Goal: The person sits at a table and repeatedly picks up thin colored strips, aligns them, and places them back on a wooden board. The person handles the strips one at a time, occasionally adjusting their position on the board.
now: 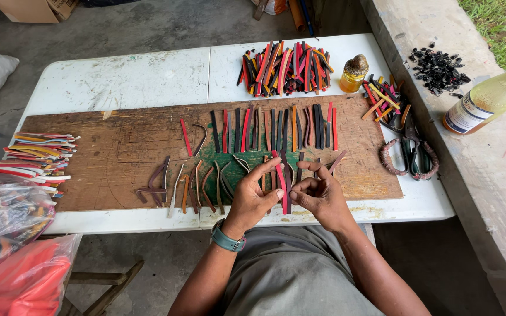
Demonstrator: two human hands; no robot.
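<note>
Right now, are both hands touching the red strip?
Touching. The head view shows the left hand and the right hand pinching the red strip from either side, fingertips pressed against it with a dark strip alongside it, above the board.

Matt rubbery strips, rough wooden board

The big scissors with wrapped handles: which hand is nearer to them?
Right. The right hand pinches the strips at the board's front edge, with the scissors off to its right. The left hand sits farther left, beyond the held strips.
</note>
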